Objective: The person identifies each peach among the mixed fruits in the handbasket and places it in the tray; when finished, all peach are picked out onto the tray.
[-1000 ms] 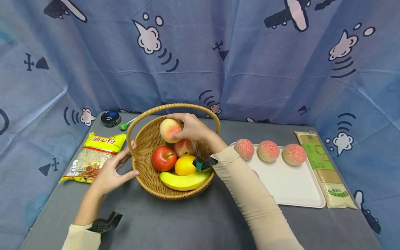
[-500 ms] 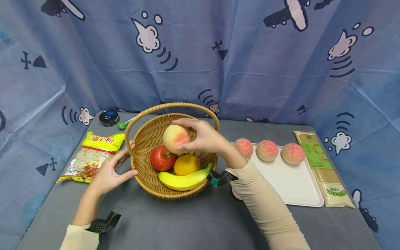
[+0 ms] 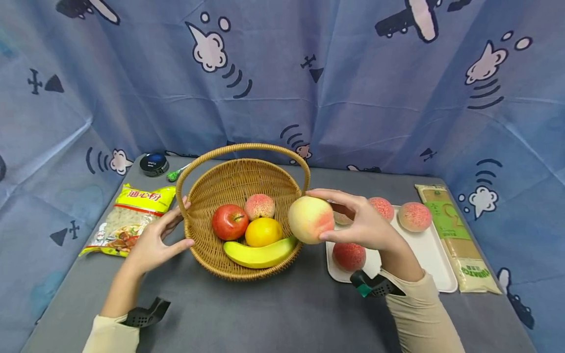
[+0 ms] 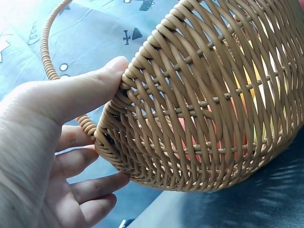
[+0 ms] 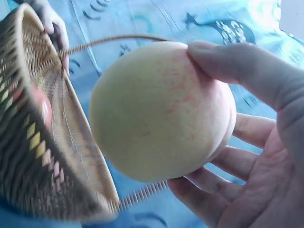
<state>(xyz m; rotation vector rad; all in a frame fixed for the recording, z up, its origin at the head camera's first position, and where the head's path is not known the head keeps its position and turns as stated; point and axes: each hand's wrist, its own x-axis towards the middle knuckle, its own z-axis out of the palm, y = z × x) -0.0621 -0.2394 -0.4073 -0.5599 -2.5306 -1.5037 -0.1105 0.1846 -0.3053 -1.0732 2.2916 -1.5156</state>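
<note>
In the head view, my right hand (image 3: 366, 223) holds a large pale peach (image 3: 311, 220) between thumb and fingers, over the right rim of the wicker basket (image 3: 200, 252). The right wrist view shows the peach (image 5: 156, 114) gripped from its side. My left hand (image 3: 154, 242) holds the basket's left side by the handle's base, thumb on the rim in the left wrist view. Inside the basket lie a red apple (image 3: 230, 222), a smaller peach (image 3: 259, 206), a yellow-orange fruit (image 3: 264, 232) and a banana (image 3: 260, 253).
Right of the basket, a white tray (image 3: 428, 260) bears several reddish peaches (image 3: 415, 216), some partly hidden by my right hand. A noodle packet (image 3: 459, 238) lies beside it. At left are a yellow pasta bag (image 3: 132, 220), a dark round tin (image 3: 154, 164) and a green-ended item (image 3: 173, 175).
My right hand has lifted the pale peach from inside the basket and carried it right to the rim, uncovering the smaller peach. My left hand has stayed on the basket.
</note>
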